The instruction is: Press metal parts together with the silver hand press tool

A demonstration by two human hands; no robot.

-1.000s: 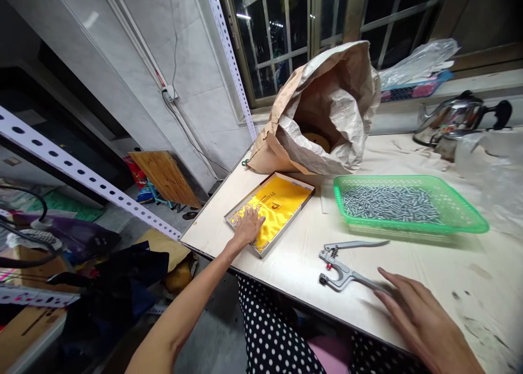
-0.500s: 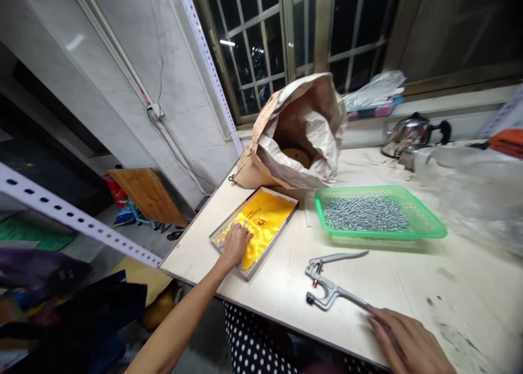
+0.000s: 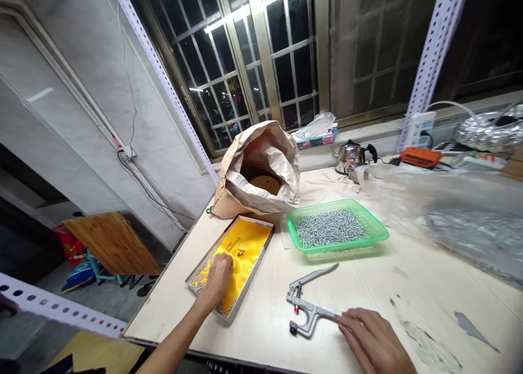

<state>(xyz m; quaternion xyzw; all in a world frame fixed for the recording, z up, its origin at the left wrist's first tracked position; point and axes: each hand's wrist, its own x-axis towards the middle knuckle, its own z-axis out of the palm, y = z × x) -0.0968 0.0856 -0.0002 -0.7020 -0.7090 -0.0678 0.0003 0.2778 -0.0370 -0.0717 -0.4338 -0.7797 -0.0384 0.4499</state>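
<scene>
My left hand (image 3: 219,279) reaches into a shallow tray (image 3: 238,309) lined with shiny yellow cloth (image 3: 251,246) with dark lettering. Its fingers are curled down over small silvery metal pieces (image 3: 200,279) at the tray's near left end; whether a piece is pinched in them is hidden. On the table to the right lie grey hand-press pliers (image 3: 311,317), with a spring, a red tip and a black die, their upper lever swung apart. My right hand (image 3: 373,338) is closed around the end of their lower handle.
A green plastic basket (image 3: 382,233) of short metal pins stands behind the pliers. Behind the tray, an open paper sack (image 3: 232,197) leans by the window. Farther right are a steel kettle (image 3: 350,155), an orange device (image 3: 420,157) and clear plastic sheeting (image 3: 461,221).
My view has turned to the right, so the tray, basket and sack appear farther left. My left hand stays in the tray, and my right hand stays at the pliers' handle.
</scene>
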